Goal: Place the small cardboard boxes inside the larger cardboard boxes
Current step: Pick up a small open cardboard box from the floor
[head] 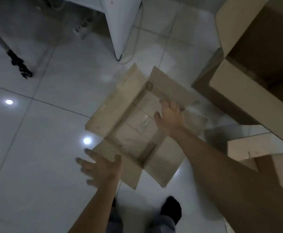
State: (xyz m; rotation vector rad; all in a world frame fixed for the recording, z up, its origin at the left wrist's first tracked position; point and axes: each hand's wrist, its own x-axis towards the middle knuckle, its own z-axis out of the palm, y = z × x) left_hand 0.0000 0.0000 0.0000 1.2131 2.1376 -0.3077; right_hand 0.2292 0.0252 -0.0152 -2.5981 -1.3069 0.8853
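The right hand (pixel 168 117) was stretched forward from a bare forearm, fingers spread and released, its fingertips at the far right flap of an open cardboard box (pixel 134 132), though whether they pressed on the flap could not be told through the blur; the left hand (pixel 102 167) reached in from below, palm down and fingers splayed, gripping nothing, its thumb lying over the box's near flap; the box sat on the floor between the two hands with all four flaps folded outward, and a smaller flat carton (pixel 144 115) with a strip of clear tape lay inside it; to the right stood a much larger cardboard box (pixel 255 52), open, its dark interior facing up, with one flap hanging toward the smaller box; another cardboard box (pixel 255 148) sat at the lower right, partly hidden by the right arm; a dark shoe (pixel 171 207) and a grey trouser leg showed at the bottom edge; the floor (pixel 36 132) was of glossy pale tiles with thin dark joints, mirroring two round ceiling lights; a white cabinet corner (pixel 119 27) rose at the top centre, and a metal leg wrapped with black cord (pixel 18 64) slanted across the upper left; the room was dim.
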